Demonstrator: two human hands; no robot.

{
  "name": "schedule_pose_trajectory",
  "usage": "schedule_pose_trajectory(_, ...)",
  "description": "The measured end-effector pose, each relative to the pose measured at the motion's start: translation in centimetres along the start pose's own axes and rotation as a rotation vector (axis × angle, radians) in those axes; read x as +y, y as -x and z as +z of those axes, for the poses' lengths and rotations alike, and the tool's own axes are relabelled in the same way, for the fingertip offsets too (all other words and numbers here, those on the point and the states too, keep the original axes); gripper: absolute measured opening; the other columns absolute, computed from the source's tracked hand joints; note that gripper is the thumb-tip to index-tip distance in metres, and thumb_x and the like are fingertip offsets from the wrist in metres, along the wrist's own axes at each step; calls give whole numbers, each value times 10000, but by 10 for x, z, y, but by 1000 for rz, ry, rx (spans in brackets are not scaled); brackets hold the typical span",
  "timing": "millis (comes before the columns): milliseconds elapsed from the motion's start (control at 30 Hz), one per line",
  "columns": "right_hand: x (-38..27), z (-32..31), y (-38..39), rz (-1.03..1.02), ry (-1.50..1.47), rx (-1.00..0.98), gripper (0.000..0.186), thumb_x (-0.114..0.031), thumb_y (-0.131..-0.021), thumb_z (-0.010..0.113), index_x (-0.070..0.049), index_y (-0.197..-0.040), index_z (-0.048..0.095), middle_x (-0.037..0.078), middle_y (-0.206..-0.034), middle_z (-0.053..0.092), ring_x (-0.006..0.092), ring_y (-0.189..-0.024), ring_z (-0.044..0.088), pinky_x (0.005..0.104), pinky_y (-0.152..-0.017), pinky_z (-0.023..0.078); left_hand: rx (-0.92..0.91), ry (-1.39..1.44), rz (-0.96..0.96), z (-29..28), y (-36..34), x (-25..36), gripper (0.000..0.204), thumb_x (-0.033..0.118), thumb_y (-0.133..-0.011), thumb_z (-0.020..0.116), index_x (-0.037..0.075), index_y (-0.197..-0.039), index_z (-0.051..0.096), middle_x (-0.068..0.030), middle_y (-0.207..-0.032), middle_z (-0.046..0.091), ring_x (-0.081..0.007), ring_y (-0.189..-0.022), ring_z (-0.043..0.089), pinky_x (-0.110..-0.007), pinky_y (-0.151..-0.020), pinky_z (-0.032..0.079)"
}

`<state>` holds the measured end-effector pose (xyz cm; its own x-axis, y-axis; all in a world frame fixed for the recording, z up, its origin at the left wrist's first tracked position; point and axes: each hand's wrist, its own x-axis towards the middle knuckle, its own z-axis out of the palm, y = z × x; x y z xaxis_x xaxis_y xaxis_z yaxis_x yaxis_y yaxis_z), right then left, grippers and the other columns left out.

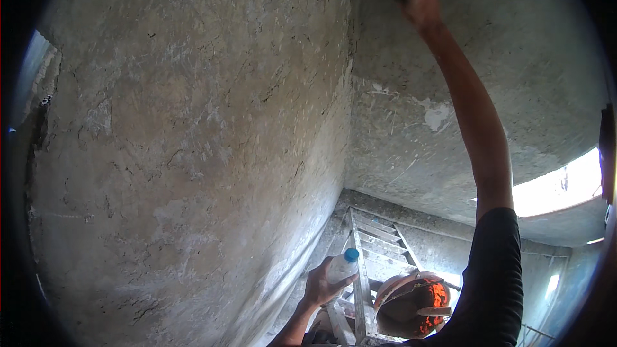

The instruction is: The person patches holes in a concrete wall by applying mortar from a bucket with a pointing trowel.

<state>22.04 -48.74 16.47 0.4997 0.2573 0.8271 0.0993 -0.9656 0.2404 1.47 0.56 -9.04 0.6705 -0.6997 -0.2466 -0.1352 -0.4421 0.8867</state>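
Note:
My left hand (318, 288) is closed around a small clear plastic bottle (339, 271) with a blue cap, held upright low in the view beside the ladder. My right arm, in a dark short sleeve, reaches high up. At its end my right hand (419, 1) is against or close to the grey plastered surface (540, 45) right of the corner. Its fingers are smeared by motion and partly cut off by the upper edge. Something dark shows under the palm, but I cannot make out what it is.
A metal ladder (361, 292) stands below, near the corner. Next to it is a round container (402, 321) with orange-red marks and a handled tool (434, 311) across it. A rough plastered wall (193, 122) fills the left. Bright light enters through an opening (565, 183) at right.

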Motion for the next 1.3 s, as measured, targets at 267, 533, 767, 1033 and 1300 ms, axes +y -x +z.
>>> schedule_pose_trajectory(267,-43,104,239,-148,37,-731,611,-92,-832,508,-123,-1418,341,162,-1436,376,291,-1227,487,375,-960,479,2,20,5,2,0,-3,600,417,-682,802,24,-1081,587,-160,-937,680,-269,-857,684,-372,-762,543)
schedule_pose_trajectory(533,-81,54,194,48,10,-289,491,1,-747,584,-97,-1227,566,86,-1341,501,252,-1235,487,399,-1055,408,14,2,-11,-6,0,-6,565,393,-683,811,25,-1053,594,-148,-920,687,-254,-840,688,-355,-755,544)
schedule_pose_trajectory(767,-60,76,126,-3,132,-147,655,-28,-724,577,-87,-1361,437,97,-1431,402,263,-1310,400,413,-1117,317,-24,37,9,8,-11,-5,574,367,-682,816,32,-1084,580,-153,-941,682,-262,-857,686,-363,-757,548)
schedule_pose_trajectory(1033,-100,104,303,71,121,-797,556,-26,-768,529,41,-1312,436,173,-1354,469,339,-1274,419,386,-1067,370,-1,24,-8,-6,9,9,591,407,-689,802,34,-1090,580,-148,-948,682,-255,-864,683,-364,-769,539)
schedule_pose_trajectory(1300,-238,-102,342,1319,-649,-711,195,-62,-871,543,-21,-987,694,124,-813,703,238,-727,675,332,-624,504,83,5,-5,-21,28,21,579,436,-693,795,25,-1051,597,-145,-905,686,-251,-831,686,-363,-755,536)
